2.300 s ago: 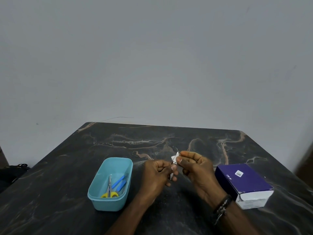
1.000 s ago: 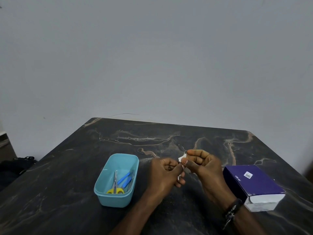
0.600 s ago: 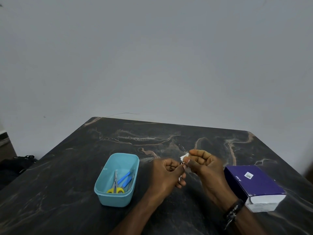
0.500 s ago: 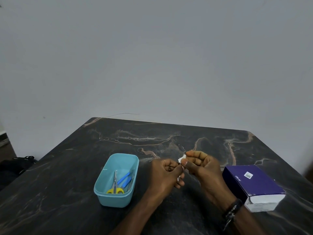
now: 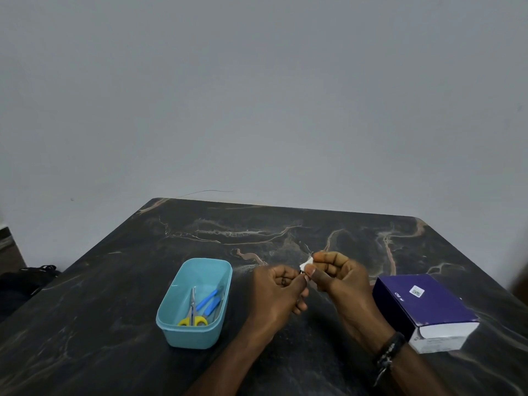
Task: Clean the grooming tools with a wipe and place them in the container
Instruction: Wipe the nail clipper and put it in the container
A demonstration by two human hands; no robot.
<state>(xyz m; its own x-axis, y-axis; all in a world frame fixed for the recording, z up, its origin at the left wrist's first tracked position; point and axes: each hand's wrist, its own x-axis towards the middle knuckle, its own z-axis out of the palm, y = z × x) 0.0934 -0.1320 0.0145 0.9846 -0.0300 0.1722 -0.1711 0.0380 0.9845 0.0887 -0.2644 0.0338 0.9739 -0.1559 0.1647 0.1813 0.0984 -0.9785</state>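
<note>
White wipe (image 5: 306, 263) was slid slightly up metal tool (image 5: 301, 271), pinched by right hand (image 5: 340, 278); tool was gripped by left hand (image 5: 278, 292); scissors (image 5: 192, 312) were left in teal container (image 5: 188, 335)

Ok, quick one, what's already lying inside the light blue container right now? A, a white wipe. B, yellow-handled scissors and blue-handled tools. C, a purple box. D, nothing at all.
B: the yellow-handled scissors and blue-handled tools lie inside the light blue container; the wipe is pinched in the right hand.
</note>
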